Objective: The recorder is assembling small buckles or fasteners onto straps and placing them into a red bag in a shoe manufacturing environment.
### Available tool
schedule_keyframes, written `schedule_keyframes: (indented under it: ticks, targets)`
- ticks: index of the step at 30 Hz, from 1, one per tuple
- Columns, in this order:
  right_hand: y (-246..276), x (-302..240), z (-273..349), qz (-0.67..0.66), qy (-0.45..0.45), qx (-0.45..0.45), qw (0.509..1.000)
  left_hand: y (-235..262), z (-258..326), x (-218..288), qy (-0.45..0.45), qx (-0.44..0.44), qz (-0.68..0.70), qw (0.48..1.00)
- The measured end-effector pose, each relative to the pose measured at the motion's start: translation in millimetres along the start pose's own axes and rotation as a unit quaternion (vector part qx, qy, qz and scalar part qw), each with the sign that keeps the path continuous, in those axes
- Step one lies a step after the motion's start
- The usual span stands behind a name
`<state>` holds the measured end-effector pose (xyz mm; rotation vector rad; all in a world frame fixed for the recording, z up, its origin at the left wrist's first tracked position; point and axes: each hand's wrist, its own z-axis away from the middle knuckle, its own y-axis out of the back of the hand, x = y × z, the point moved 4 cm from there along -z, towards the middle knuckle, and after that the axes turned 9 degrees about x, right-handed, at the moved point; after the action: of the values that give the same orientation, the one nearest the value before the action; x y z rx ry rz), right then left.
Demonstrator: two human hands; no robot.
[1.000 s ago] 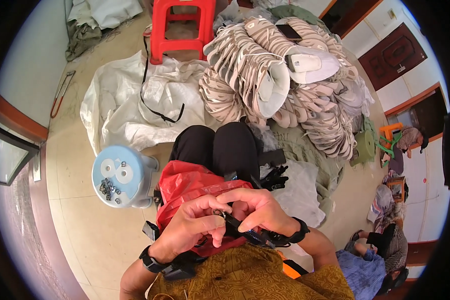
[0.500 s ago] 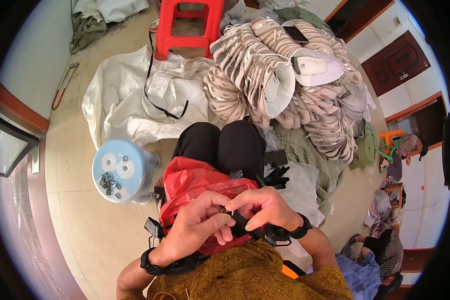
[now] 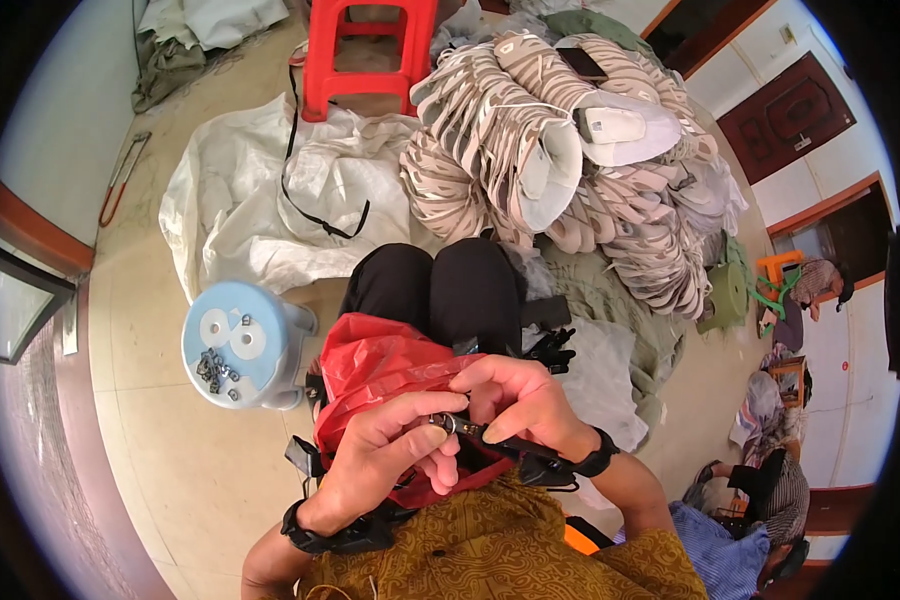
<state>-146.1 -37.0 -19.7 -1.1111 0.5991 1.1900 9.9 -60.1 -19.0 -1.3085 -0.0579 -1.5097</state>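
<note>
Above my lap, my left hand [image 3: 385, 450] pinches a small metal buckle [image 3: 446, 423] between thumb and fingertips. My right hand [image 3: 535, 405] is closed on a black strap [image 3: 518, 443], whose end meets the buckle. The fingertips of both hands almost touch, and they partly hide how strap and buckle are joined. Beneath the hands a red plastic bag [image 3: 370, 350] lies over my black trousers. To the left, several small metal buckles [image 3: 210, 370] lie loose on a blue and white stool [image 3: 260, 310].
A large heap of striped shoe uppers [image 3: 530, 150] rises ahead, with a phone [image 3: 582, 63] on top. A red stool [image 3: 365, 85] and white sheeting [image 3: 240, 190] are in front. Other people [image 3: 770, 510] sit at the right. A red-handled tool [image 3: 120, 185] lies far left.
More of the buckle now shows between my hands. My right thumb and fingers have shifted slightly along the strap. The whole view has moved a little.
</note>
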Motion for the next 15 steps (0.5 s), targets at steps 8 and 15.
schedule_keyframes:
  ticks: [8, 15]
  targets:
    - [-5, -1, 2, -0.034, 0.043, -0.002, 0.999, -3, 3, 4, -0.042, -0.009, -0.036, 0.998]
    - [-8, -19, 14, 0.305, 0.337, 0.036, 0.89, -4, 4, 6, -0.06, -0.011, 0.004, 0.998]
